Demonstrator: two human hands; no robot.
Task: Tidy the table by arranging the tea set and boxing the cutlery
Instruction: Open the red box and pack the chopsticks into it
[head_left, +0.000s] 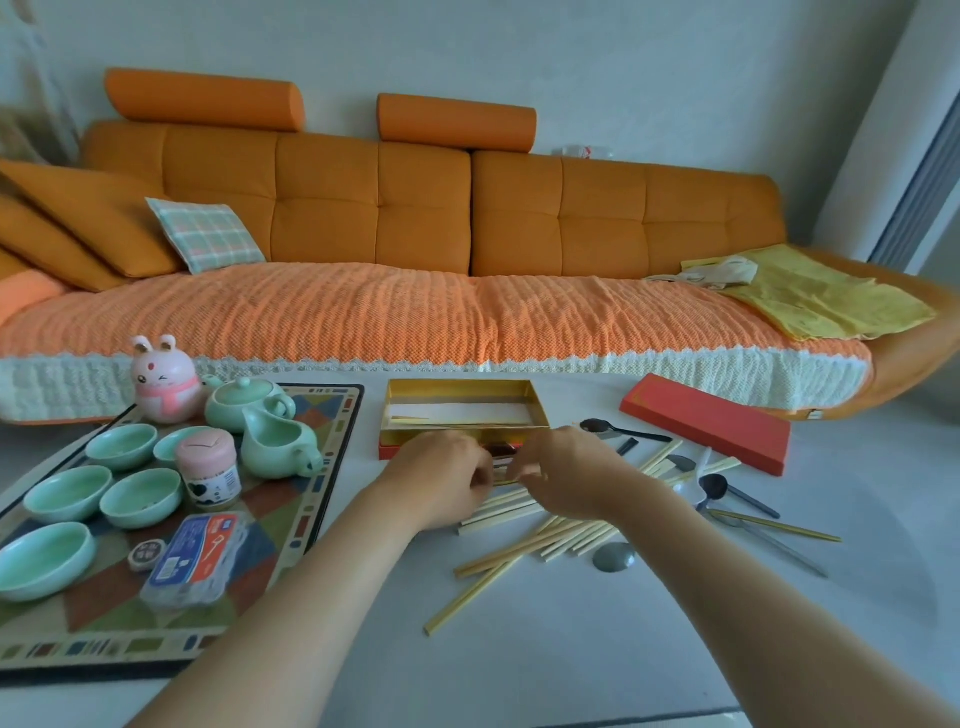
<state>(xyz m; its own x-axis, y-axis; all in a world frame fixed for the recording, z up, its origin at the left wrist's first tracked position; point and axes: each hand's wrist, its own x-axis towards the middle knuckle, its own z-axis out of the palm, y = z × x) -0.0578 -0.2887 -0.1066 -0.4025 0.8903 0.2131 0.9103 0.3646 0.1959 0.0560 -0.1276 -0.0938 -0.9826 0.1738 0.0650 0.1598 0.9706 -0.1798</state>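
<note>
My left hand (441, 475) and my right hand (563, 475) meet over a bundle of pale chopsticks (498, 506), fingers curled round its near ends, just in front of the open gold-lined box (462, 410). More chopsticks (561, 538) lie loose on the white table. Dark spoons (722, 491) and a gold-handled utensil (779, 527) lie to the right. The red box lid (711, 421) rests at the back right. On the patterned mat (291, 525) stand a green teapot (244, 402), a green pitcher (278, 444) and several green cups (140, 496).
A pink rabbit figure (163, 376), a pink-lidded jar (208, 470), a blue plastic case (200, 553) and a small round tin (147, 553) share the mat. A grey round piece (614, 557) lies among the chopsticks. An orange sofa (415, 260) runs behind the table.
</note>
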